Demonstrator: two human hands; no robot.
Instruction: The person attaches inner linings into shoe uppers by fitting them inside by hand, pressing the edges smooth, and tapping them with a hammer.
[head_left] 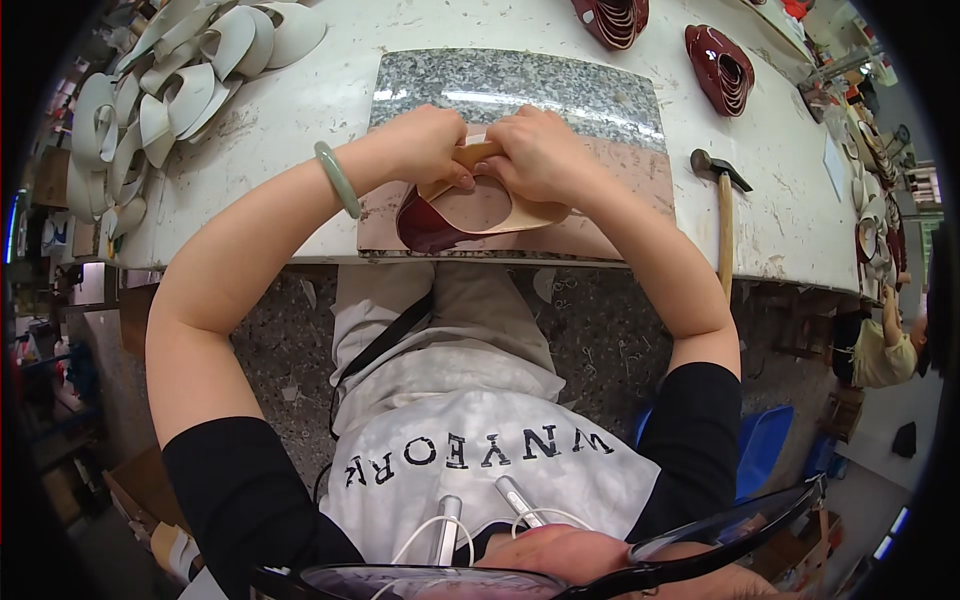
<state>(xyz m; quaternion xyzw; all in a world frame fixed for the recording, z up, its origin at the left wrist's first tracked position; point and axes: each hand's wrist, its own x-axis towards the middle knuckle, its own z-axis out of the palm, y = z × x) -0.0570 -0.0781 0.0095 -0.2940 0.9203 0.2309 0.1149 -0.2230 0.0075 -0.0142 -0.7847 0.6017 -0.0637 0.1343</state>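
Black-framed glasses (640, 576) loom closest, well on the body side of the grip. From where I stand, the left hand (432, 150) and right hand (535, 150) sit side by side, thumbs and fingers pinched on the far edge of a curved tan-and-dark-red piece (430, 228). Most of it lies bodyward of the grip, over a slab (520, 85), long axis roughly left to right, opening just below the fingers. Neither hand looks clearly nearer its middle; the glossy red end is on the left hand's side. Rightward, well apart, lies a hammer (725, 200).
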